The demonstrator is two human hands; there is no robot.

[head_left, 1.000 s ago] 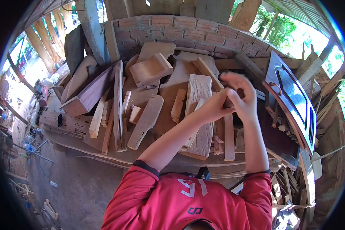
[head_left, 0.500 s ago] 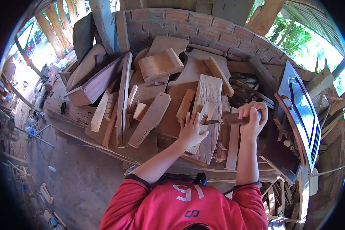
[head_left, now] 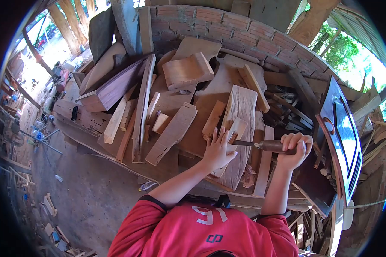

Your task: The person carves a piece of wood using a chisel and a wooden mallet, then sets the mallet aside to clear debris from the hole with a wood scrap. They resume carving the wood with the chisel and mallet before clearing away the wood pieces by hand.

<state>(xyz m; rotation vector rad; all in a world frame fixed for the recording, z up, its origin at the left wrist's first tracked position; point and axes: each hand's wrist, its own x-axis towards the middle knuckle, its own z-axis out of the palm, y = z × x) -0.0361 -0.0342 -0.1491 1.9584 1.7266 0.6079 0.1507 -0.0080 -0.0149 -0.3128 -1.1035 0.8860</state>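
A chisel-like tool (head_left: pixel 272 146) with a dark wooden handle and a metal blade is held by my right hand (head_left: pixel 295 150), whose fingers wrap round the handle's end. The blade points left, its tip at a small pale wood piece (head_left: pixel 237 128) with a dark cut spot. My left hand (head_left: pixel 218 150) lies over this piece with its fingers spread, pressing on it. Beneath is a long, wavy-grained wooden board (head_left: pixel 243 105). Just left of the fingers lies a short brown block (head_left: pixel 213 120).
Planks and offcuts, including a flat board (head_left: pixel 172 133) and a curved block (head_left: pixel 188 71), cover the bench. A brick wall (head_left: pixel 227 28) stands behind. At right a glossy dark panel (head_left: pixel 343 124) leans beside stacked scraps.
My right hand has drawn the tool rightward and slightly down, showing more of the blade. My left hand stays on the small piece. The whole view has shifted a little.
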